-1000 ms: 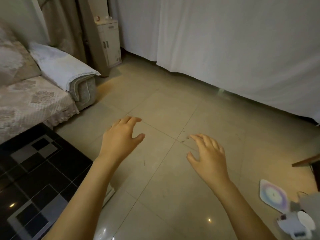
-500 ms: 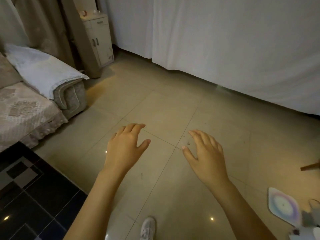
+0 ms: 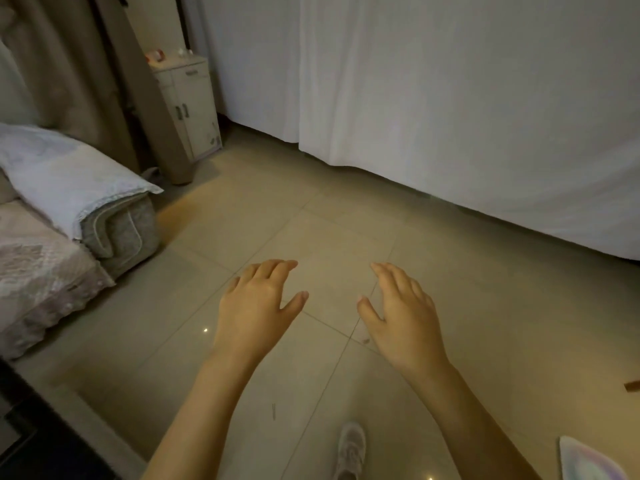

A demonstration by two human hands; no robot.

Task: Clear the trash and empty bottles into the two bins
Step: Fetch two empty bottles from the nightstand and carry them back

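Note:
My left hand and my right hand are stretched out side by side over the beige tiled floor, palms down, fingers spread, holding nothing. No bin, bottle or piece of trash appears in the head view, apart from a few small specks on the tiles near my right hand.
A covered sofa stands at the left, with a small white cabinet and brown curtain behind it. White drapes run along the far side. My shoe shows at the bottom, a pastel flat object at bottom right, a dark rug at bottom left.
The view has moved forward and to the right: the dark rug and sofa slid left, the items at bottom right mostly left the frame, my shoe came in. Both hands stayed empty and spread.

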